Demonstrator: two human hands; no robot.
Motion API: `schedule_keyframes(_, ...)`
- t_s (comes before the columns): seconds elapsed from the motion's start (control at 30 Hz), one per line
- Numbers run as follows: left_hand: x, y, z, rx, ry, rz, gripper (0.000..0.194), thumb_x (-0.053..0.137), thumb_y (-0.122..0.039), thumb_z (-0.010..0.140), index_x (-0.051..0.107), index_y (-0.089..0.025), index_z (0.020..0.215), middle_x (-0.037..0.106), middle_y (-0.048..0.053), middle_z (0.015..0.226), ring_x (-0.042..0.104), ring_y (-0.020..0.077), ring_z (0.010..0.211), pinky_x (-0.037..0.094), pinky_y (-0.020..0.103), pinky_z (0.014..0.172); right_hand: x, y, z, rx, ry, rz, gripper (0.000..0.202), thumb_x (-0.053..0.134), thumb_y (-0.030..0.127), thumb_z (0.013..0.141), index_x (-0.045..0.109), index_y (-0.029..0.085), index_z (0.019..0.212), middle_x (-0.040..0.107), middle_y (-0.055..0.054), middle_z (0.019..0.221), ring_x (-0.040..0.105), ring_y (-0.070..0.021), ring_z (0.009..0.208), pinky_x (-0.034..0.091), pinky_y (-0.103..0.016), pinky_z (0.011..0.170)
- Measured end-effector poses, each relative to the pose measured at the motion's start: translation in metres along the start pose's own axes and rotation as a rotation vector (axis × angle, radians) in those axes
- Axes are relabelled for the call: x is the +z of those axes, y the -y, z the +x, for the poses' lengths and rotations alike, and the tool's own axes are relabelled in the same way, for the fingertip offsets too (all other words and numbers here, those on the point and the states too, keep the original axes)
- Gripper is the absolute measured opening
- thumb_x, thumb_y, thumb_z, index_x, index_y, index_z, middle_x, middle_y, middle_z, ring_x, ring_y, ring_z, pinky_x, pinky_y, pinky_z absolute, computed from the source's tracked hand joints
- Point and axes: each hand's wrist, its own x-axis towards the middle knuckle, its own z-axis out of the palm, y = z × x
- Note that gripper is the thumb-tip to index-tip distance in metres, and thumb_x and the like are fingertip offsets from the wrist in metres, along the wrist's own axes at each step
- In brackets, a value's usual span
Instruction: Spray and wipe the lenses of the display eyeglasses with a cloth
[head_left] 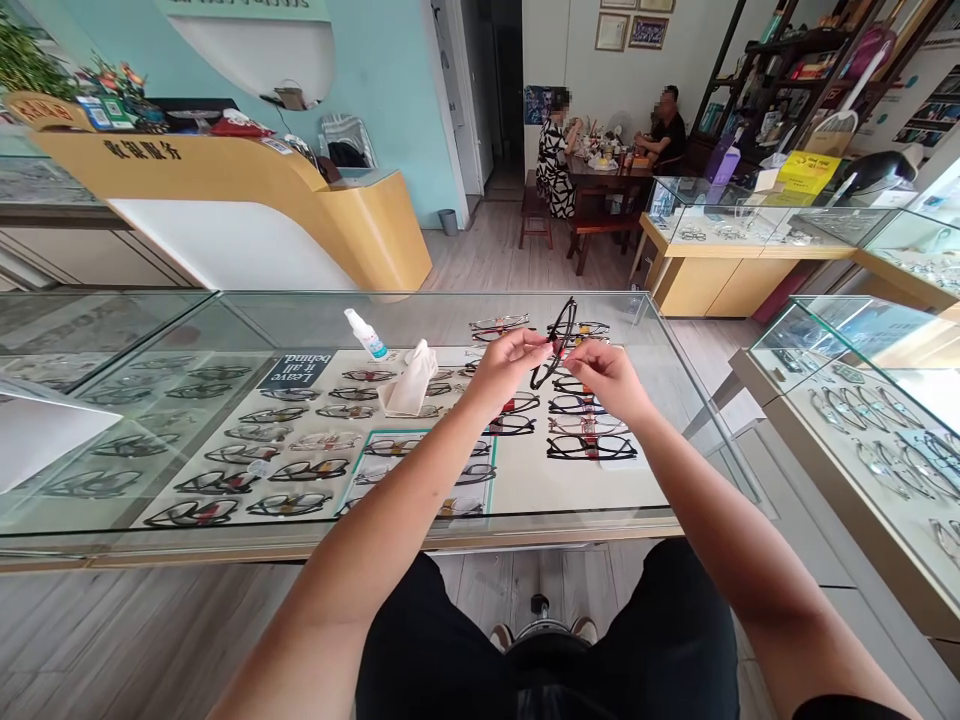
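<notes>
Above the glass counter I hold a pair of dark-framed eyeglasses, turned nearly on edge. My left hand pinches the frame near its middle from the left. From the right, the fingers of my right hand are closed at its lower part; just what they grip there is too small to make out. Below my hands lie more eyeglasses in rows, among them a black pair. To the left stand a white spray bottle with a blue-green label and a crumpled white cloth or tissue.
The glass display counter spans the front, with many eyeglasses in it. Another showcase stands at the right. A wooden reception desk is at the far left. Two people sit at a table at the back.
</notes>
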Motion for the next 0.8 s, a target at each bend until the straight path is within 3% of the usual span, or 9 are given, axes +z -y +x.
schedule_keyframes(0.13,0.001,0.000,0.000,-0.014,0.040,-0.013,0.060,0.102,-0.066,0.067,0.073,-0.021,0.095,0.082,0.006,0.101,0.072,0.0194,0.090,0.061,0.041,0.096,0.001,-0.002,0.001,0.013,-0.001,0.043,0.038,0.085,0.058,0.088,0.071,0.022,0.086,0.041,0.009,0.062,0.029,-0.0119,0.059,0.024,-0.032,0.059)
schedule_keyframes(0.43,0.002,-0.002,-0.002,-0.035,0.068,-0.056,0.062,0.105,-0.064,0.063,0.071,-0.021,0.092,0.081,0.003,0.097,0.071,0.0177,0.085,0.062,0.041,0.096,-0.002,-0.002,0.000,0.071,-0.010,0.071,0.048,0.087,0.068,0.085,0.079,0.021,0.092,0.044,0.006,0.063,0.031,-0.0118,0.058,0.021,-0.032,0.058)
schedule_keyframes(0.8,0.000,0.013,0.003,0.098,0.072,0.121,0.047,0.099,-0.057,0.077,0.076,-0.020,0.093,0.081,0.005,0.098,0.076,0.0199,0.085,0.058,0.036,0.090,0.001,0.005,-0.001,0.103,-0.042,-0.009,0.025,0.077,0.046,0.079,0.067,0.023,0.075,0.049,0.005,0.063,0.036,-0.0120,0.059,0.025,-0.031,0.058)
